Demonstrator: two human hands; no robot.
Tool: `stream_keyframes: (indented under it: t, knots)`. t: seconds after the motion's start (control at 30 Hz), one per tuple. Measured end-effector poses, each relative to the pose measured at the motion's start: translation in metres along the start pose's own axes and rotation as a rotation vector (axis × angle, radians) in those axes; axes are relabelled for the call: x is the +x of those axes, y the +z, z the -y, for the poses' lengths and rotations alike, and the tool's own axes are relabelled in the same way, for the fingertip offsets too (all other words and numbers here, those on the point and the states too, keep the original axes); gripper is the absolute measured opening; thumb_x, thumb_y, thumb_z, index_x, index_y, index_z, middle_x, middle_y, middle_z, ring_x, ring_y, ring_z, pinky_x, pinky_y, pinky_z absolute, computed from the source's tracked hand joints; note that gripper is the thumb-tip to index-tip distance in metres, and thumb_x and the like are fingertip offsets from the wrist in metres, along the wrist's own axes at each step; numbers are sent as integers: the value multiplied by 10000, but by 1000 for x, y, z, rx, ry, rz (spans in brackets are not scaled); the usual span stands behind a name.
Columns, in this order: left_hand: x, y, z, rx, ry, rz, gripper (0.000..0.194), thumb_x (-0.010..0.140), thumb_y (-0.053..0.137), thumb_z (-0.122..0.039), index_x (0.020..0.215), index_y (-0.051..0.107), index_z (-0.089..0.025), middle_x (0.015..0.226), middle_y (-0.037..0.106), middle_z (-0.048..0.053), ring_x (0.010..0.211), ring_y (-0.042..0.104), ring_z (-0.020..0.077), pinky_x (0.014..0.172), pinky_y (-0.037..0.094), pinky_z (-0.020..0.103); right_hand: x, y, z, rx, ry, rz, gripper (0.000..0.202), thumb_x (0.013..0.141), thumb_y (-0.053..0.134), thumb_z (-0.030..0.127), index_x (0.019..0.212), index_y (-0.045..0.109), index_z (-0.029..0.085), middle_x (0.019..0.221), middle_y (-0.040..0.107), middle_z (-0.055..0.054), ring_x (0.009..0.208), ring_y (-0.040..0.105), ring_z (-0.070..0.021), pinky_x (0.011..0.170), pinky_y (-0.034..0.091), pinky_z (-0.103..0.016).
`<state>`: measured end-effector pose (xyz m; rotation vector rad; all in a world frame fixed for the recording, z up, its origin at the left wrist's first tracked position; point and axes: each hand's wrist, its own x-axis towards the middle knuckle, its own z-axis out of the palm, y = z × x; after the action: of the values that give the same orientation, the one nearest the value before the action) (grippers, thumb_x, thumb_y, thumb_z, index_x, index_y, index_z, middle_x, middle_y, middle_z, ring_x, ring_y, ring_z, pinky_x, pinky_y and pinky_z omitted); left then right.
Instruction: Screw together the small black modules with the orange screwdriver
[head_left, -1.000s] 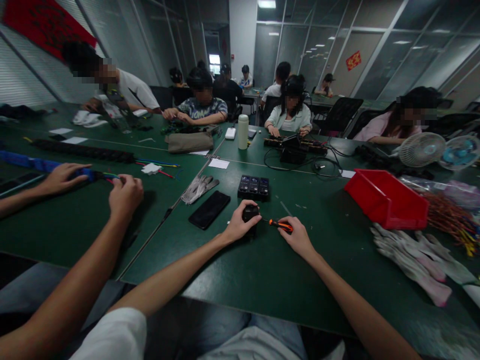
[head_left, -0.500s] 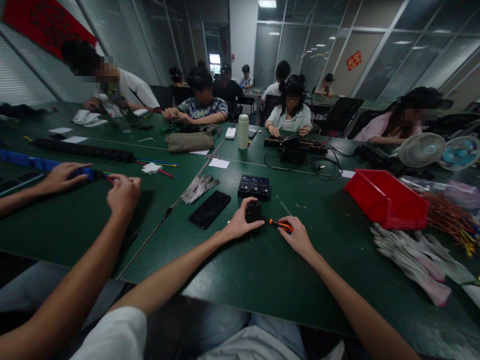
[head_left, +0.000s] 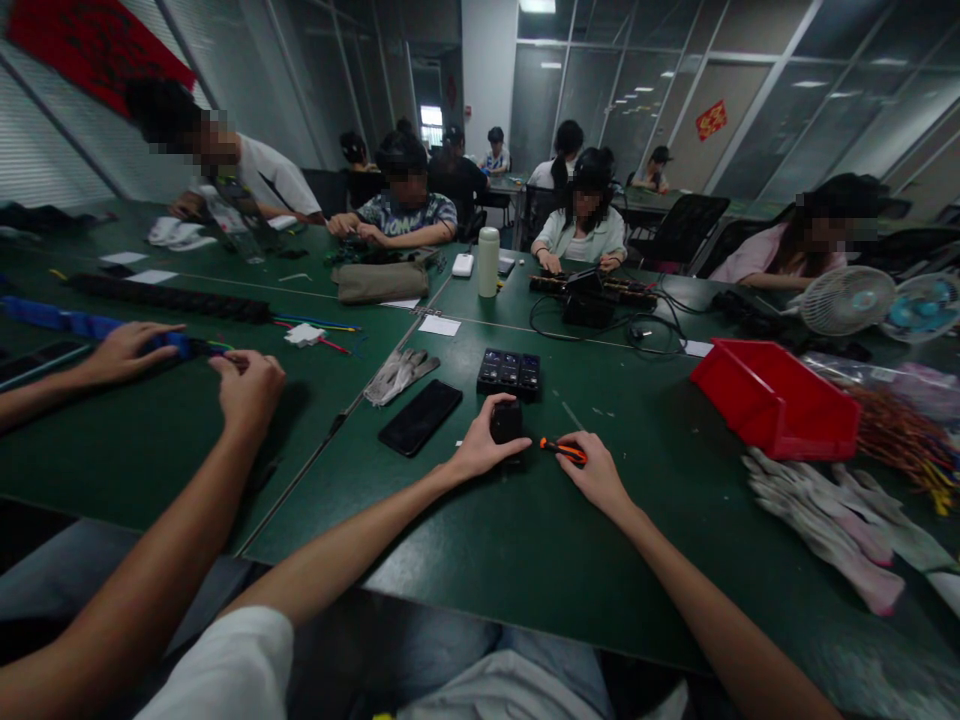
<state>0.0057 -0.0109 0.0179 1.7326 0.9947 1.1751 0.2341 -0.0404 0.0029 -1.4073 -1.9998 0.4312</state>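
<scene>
Fingers and thumb of my left hand (head_left: pixel 480 445) are around a small black block (head_left: pixel 506 422), which is at the table surface. My right hand (head_left: pixel 594 468) grips an orange-and-black screwdriver (head_left: pixel 564 450) by its handle, lying nearly level with its orange end toward the block. A small gap separates the two. Just beyond my left hand sits a black case with several compartments (head_left: pixel 509 373). A black phone (head_left: pixel 420 418) lies to the left of my left hand. The screwdriver's shaft is too indistinct to make out.
Left of the phone is a grey work glove (head_left: pixel 400 375). A red bin (head_left: pixel 776 398), more gloves (head_left: pixel 817 520) and bundled wires (head_left: pixel 904 440) lie to the right. A co-worker's hands (head_left: pixel 244 385) handle a blue strip at left. A pale green bottle (head_left: pixel 488 262) stands farther back.
The black block has turned slightly in my left hand. My right hand and the screwdriver look nearly unmoved. The co-worker's right hand at left has shifted its fingers a little.
</scene>
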Motion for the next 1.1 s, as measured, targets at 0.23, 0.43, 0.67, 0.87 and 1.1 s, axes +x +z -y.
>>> stream_keyframes:
  t: [0.23, 0.43, 0.67, 0.87, 1.1]
  knots:
    - [2, 8, 7, -330, -156, -100, 664, 688, 714, -378, 1227, 354, -232, 1027, 555, 49, 910, 605, 174, 814, 508, 346, 0, 0, 1, -2, 0, 8, 178, 799, 561, 229, 974, 594, 227, 954, 611, -53, 903, 547, -227, 788, 448, -374]
    - [4, 10, 11, -696, -284, -68, 527, 775, 651, -322, 1209, 365, -233, 1027, 573, 60, 938, 617, 186, 831, 522, 390, 0, 0, 1, -2, -12, -12, 188, 793, 571, 230, 980, 591, 226, 974, 609, -59, 922, 543, -234, 800, 448, -383]
    - [2, 12, 4, -784, -375, -76, 496, 727, 701, -347, 1123, 447, -190, 1004, 608, 69, 899, 629, 168, 844, 516, 366, 1, 1, 2, -3, -42, -45, 202, 798, 573, 255, 995, 583, 215, 979, 606, -69, 915, 544, -243, 793, 453, -398]
    - [-1, 17, 3, -793, -373, -125, 513, 688, 735, -325, 1104, 464, -195, 994, 613, 50, 898, 628, 161, 851, 507, 358, -3, -2, 19, -2, -109, -156, 201, 848, 532, 283, 1033, 570, 215, 1021, 617, -72, 981, 542, -247, 867, 412, -420]
    - [-5, 27, 3, -742, -249, -135, 504, 676, 743, -280, 1076, 457, -170, 1014, 614, 67, 916, 620, 168, 895, 475, 389, -10, 9, 40, 20, -137, -137, 392, 810, 595, 380, 1169, 530, 236, 986, 638, -61, 962, 546, -253, 912, 385, -461]
